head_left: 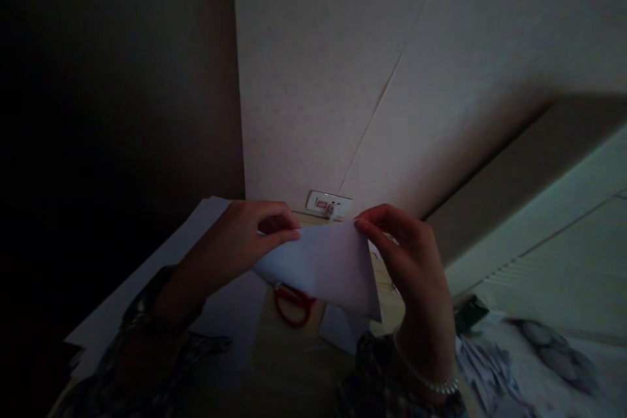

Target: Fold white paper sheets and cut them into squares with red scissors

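Note:
Between my two hands hangs a sheet of white paper (328, 261), raised above the wooden table. My left hand (255, 228) pinches its upper edge on the left with thumb and fingertips. At the upper right corner, my right hand (406, 241) pinches the same sheet, a beaded bracelet round the wrist. Below the sheet lie scissors with red handles (294, 307); the sheet hides their blades. A smaller white paper piece (343, 328) rests on the table, partly under the raised sheet.
A stack of white paper sheets (122, 294) covers the table's left side. A wall socket (328, 204) with a plug in it is just beyond my hands. To the right, a pale surface holds a pile of paper strips (490, 372) and a blurred grey item (553, 353).

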{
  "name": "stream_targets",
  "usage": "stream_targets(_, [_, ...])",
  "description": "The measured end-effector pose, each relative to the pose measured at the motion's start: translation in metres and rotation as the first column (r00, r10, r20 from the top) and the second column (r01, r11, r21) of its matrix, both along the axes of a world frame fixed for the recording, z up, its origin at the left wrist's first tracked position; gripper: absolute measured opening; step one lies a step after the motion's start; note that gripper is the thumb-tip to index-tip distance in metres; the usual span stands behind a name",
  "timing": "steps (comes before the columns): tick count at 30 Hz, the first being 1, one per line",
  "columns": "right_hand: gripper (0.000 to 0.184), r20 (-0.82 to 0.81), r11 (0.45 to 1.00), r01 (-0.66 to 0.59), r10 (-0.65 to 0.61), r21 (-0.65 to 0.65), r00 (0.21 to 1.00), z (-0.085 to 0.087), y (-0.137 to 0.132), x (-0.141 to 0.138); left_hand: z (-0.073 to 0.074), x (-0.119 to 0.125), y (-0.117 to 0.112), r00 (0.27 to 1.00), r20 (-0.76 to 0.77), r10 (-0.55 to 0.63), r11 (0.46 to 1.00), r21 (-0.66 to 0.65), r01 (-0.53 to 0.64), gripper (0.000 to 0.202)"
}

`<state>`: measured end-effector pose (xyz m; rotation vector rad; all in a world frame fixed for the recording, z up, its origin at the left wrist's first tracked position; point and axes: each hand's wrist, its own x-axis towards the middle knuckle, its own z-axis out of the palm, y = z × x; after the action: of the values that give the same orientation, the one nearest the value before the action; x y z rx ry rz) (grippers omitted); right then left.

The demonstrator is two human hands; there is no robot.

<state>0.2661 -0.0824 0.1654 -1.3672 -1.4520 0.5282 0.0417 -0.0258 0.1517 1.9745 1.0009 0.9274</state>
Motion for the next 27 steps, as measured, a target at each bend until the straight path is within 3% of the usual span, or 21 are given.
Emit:
stream_targets(7, [0.011, -0.108, 0.993, 0.111, -0.105, 0.051, 0.989, 0.003, -0.008, 0.019, -0.004, -0.016, 0.01, 0.996, -0.092, -0.001, 1.0, 0.008, 0.002, 0.012])
stream_targets(13, [0.014, -0.099, 0.992, 0.103, -0.096, 0.068, 0.99, 0.004, -0.012, 0.023, 0.003, -0.026, 0.008, 0.992, -0.126, -0.026, 0.999, -0.026, 0.023, 0.017])
stream_targets(15, [0.014, -0.104, 0.993, 0.097, -0.09, 0.066, 0.991, 0.004, -0.013, 0.024, 0.008, -0.026, 0.006, 0.996, -0.087, 0.032, 0.999, -0.032, -0.035, 0.016])
stream_targets(18, [0.016, -0.12, 0.997, 0.062, -0.055, 0.053, 0.991, 0.004, -0.012, 0.027, 0.016, -0.022, 0.002, 0.976, 0.045, 0.212, 0.974, -0.092, -0.208, 0.016])
stream_targets(22, [0.016, -0.08, 1.0, 0.011, -0.013, -0.019, 0.997, 0.006, -0.013, 0.034, 0.018, -0.017, 0.002, 0.865, 0.325, 0.383, 0.919, -0.228, -0.322, 0.016])
stream_targets(27, [0.018, 0.044, 0.99, -0.053, 0.06, -0.133, 0.997, 0.008, -0.013, 0.036, 0.012, -0.011, 0.006, 0.628, 0.659, 0.414, 0.908, -0.348, -0.234, 0.019])
